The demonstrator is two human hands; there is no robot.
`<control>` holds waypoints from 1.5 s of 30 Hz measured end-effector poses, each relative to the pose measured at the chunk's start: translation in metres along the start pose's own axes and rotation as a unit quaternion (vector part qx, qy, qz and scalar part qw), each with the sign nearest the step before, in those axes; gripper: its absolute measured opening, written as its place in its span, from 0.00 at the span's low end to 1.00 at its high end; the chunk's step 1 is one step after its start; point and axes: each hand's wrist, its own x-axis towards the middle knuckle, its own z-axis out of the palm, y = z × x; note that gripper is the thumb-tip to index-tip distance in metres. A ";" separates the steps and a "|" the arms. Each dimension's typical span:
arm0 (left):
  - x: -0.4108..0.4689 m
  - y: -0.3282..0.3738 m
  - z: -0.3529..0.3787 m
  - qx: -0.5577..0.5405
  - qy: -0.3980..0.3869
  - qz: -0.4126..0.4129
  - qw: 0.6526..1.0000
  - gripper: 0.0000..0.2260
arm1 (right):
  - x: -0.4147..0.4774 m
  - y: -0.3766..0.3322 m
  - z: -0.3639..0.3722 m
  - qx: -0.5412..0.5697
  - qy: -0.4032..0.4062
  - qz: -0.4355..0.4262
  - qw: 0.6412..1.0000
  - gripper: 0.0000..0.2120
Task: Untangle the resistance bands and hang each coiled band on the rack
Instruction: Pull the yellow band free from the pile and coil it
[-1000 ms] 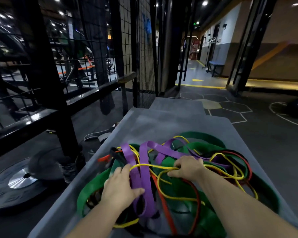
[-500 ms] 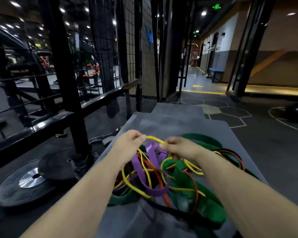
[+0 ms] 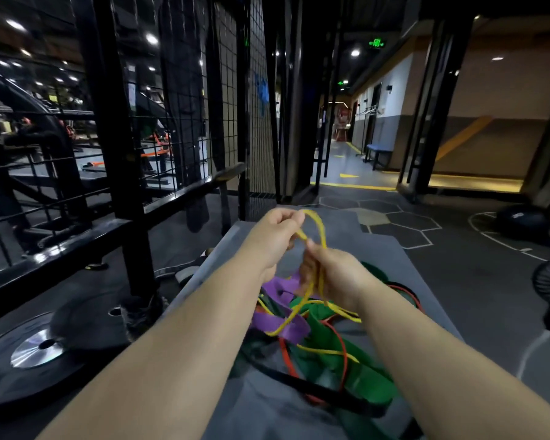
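Bands (image 3: 318, 325): a tangled heap of yellow, purple, green, red and black, lying mid-width on the grey tabletop (image 3: 385, 252).
Left edge: the tabletop runs close beside a black frame (image 3: 121, 173) and its low rail. A weight plate (image 3: 35, 347) lies on the floor below.
Right edge: open dark floor (image 3: 477, 290) alongside.
Far end: bare tabletop beyond the heap, then a lit corridor (image 3: 346, 166) straight ahead.
Left grip (image 3: 277, 233): high above the heap, fingertips pinched together on the yellow band (image 3: 318, 225) near the top of its loop.
Right grip (image 3: 337, 274): just below and beside the left one, fingers curled round the same band's strands.
Yellow band: its loop stands up above both grips. The strands drop from the right grip into the heap, crossing the purple band (image 3: 291, 328) and the green band (image 3: 365, 373).
Purple band: one fold hangs just under the grips, the rest lies in the heap.
Blur: how the strands knot cannot be told.
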 end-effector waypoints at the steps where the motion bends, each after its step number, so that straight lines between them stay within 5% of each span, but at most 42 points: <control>1: -0.001 -0.006 0.003 -0.003 -0.007 -0.015 1.000 0.06 | -0.001 -0.005 -0.004 0.026 0.040 -0.010 0.999 0.20; 5: -0.016 -0.043 0.025 0.003 -0.096 -0.087 0.992 0.10 | -0.010 -0.039 -0.016 0.133 0.102 -0.056 0.984 0.20; 10: -0.034 -0.038 0.054 0.184 -0.127 -0.025 0.974 0.21 | -0.030 -0.086 -0.009 0.180 0.114 -0.101 0.972 0.20; 13: -0.028 -0.029 0.063 0.075 -0.240 0.011 0.968 0.25 | -0.042 -0.112 -0.010 0.195 0.117 -0.138 0.964 0.21; 17: -0.015 -0.029 0.067 0.120 -0.314 0.022 0.942 0.32 | -0.051 -0.138 -0.022 0.218 0.137 -0.164 0.952 0.21; 21: -0.007 -0.047 0.049 0.232 -0.281 0.013 0.931 0.23 | -0.049 -0.133 -0.042 0.208 0.177 -0.162 0.948 0.21; 25: 0.000 -0.062 0.011 0.307 -0.168 0.046 0.936 0.15 | -0.042 -0.104 -0.059 0.149 0.226 -0.121 0.955 0.19; 29: 0.017 -0.031 -0.010 0.127 -0.046 0.063 0.989 0.16 | -0.034 -0.078 -0.065 0.098 0.252 -0.061 0.961 0.17; 32: 0.025 0.026 -0.017 0.055 0.033 0.104 0.993 0.16 | -0.027 -0.067 -0.055 0.051 0.213 -0.028 0.975 0.15; 38: 0.034 0.087 -0.005 0.134 -0.015 0.124 0.983 0.18 | -0.005 -0.055 -0.018 0.008 0.173 -0.003 0.985 0.12; 41: 0.035 0.073 0.004 0.201 -0.016 0.100 0.974 0.18 | -0.001 -0.053 -0.006 -0.026 0.138 0.063 0.988 0.19; 43: 0.033 0.064 0.005 0.192 -0.017 0.087 0.977 0.18 | 0.000 -0.052 -0.004 -0.158 0.121 0.142 0.970 0.26; 45: 0.034 0.062 0.002 0.170 -0.013 0.070 0.983 0.18 | 0.003 -0.051 -0.013 -0.434 0.170 0.146 0.873 0.28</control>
